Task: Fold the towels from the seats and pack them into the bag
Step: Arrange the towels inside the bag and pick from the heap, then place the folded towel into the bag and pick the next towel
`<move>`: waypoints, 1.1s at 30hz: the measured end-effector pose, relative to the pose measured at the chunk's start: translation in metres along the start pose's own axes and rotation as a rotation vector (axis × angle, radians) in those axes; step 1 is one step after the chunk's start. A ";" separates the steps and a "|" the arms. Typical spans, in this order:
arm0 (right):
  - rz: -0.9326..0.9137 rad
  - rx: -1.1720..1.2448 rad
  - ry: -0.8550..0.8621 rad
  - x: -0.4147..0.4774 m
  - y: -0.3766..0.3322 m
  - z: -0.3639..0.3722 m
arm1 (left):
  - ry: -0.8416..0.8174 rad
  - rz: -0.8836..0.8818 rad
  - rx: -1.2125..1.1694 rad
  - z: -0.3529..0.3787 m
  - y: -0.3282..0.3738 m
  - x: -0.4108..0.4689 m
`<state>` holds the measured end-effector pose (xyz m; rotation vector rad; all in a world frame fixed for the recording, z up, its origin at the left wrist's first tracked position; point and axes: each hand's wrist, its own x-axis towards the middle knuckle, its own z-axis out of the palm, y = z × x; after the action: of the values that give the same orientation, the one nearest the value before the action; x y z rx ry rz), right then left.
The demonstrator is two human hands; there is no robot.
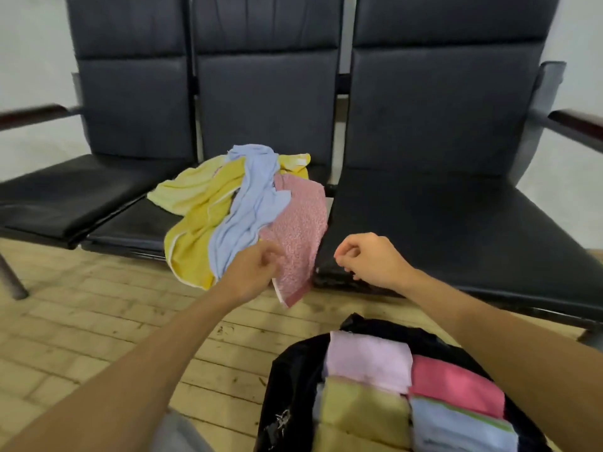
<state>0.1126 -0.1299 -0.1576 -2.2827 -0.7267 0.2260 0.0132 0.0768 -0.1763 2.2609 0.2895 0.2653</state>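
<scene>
Reaching forward, the left hand (257, 272) lay against the lower part of a speckled towel (300, 230), its fingers curled. Blur hid whether they had hold of the cloth. The right hand (368, 259) hung just beside it over the front edge of the right seat (456, 230), with the fingers curled in loosely and the thumb near the fingertips, holding nothing.

The speckled towel belonged to a loose heap on the middle seat (130, 223). A blue towel (251, 203) was draped down the centre of the heap and a yellow towel (195, 230) spread to the left beneath it. The speckled towel and the yellow one hung over the seat's front edge toward the wooden floor (98, 321). The left seat (58, 197) stood alongside.

Near the person, a black bag (293, 386) sat open on the floor. Folded towels were packed inside it side by side. A lilac towel (368, 360) and a pink towel (456, 386) sat at the far end, and an olive towel (362, 415) and a folded blue towel (456, 429) lay nearer. The right forearm crossed above the bag's far corner.
</scene>
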 end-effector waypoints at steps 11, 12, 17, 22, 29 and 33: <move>-0.114 -0.228 -0.059 0.060 -0.026 0.081 | 0.037 -0.113 0.126 -0.003 -0.035 0.022; -0.129 -0.256 -0.038 0.062 -0.027 0.083 | 0.053 -0.109 0.140 -0.001 -0.035 0.026; -0.125 -0.126 0.050 0.069 -0.028 0.073 | 0.059 -0.166 0.334 0.012 -0.047 0.039; 0.003 0.017 0.150 0.064 -0.010 0.033 | 0.087 -0.143 0.447 0.022 -0.041 0.045; -0.006 0.015 -0.049 0.047 -0.012 0.040 | 0.136 -0.135 0.333 0.027 -0.014 0.046; -0.059 -0.269 0.000 0.045 -0.024 0.062 | 0.125 -0.033 0.028 0.026 -0.008 0.040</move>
<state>0.1173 -0.0546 -0.1842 -2.5096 -0.8670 0.1046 0.0576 0.0754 -0.1951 2.2691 0.3984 0.3880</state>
